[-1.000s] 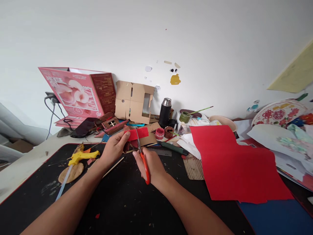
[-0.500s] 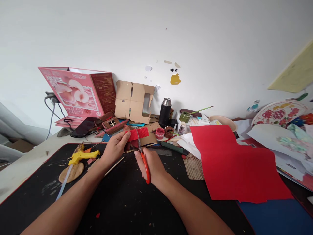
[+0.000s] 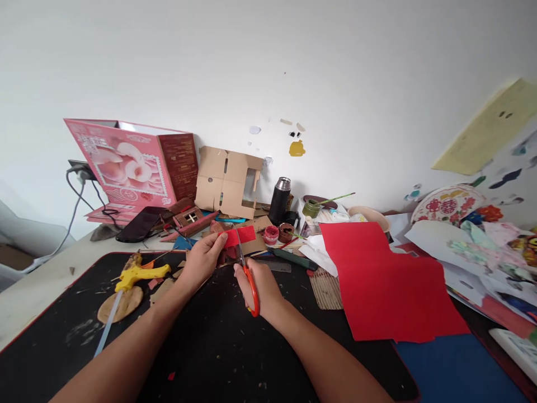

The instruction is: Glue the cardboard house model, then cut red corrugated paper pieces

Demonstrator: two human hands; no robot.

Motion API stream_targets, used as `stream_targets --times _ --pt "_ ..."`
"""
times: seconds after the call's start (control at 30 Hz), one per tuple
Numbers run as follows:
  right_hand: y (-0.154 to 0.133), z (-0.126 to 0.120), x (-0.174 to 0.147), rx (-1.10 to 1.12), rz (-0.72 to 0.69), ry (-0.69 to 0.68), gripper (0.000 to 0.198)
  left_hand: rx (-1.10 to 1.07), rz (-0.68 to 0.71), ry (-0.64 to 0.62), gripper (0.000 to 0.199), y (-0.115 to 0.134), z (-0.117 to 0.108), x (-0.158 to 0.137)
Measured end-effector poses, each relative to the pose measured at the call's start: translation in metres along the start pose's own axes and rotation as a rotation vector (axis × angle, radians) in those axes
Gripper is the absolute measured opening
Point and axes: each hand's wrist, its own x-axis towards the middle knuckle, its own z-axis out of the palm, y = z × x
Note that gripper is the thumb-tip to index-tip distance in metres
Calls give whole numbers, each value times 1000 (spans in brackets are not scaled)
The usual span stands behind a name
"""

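Between the thumb and fingers of my left hand (image 3: 204, 260) is the left end of a small red ribbed strip of paper or card (image 3: 247, 234). My right hand (image 3: 262, 285) is closed round the red handles of a pair of scissors (image 3: 254, 296). The scissor blades point away from me and cross the strip near its middle. Whether the blades have cut through cannot be made out. A large red sheet (image 3: 390, 285) with a notched upper edge lies to the right of my right hand.
A yellow glue gun (image 3: 140, 274) rests on a round wooden disc (image 3: 121, 305) at left. Behind my hands stand a black flask (image 3: 279, 201), a cardboard piece (image 3: 229, 179), and paint jars (image 3: 272, 235). A green-handled tool (image 3: 296, 259) and corrugated card (image 3: 327, 288) lie right of them.
The view has shifted slightly, so things on the right show more. Both hands keep their grips, and the scissors remain across the red strip.
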Motion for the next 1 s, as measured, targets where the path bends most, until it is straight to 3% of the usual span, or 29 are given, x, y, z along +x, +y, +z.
stream_targets --times 0.23,0.4,0.53,0.63,0.83,1.0 --pt "12 10 2 212 40 -2 42 43 51 -3 52 -1 -1 3" --pt "16 12 1 422 109 78 59 45 86 35 49 3 -4 1" --pt "18 6 -6 446 188 110 68 45 106 54 47 4 -7 0" --pt "15 -12 -18 333 212 19 66 46 113 78 48 3 -9 1" --pt "-13 -74 -35 -161 202 -145 46 32 125 104 48 2 -10 2" --pt "-30 -106 -30 -756 176 -220 30 18 128 108 47 4 -11 1"
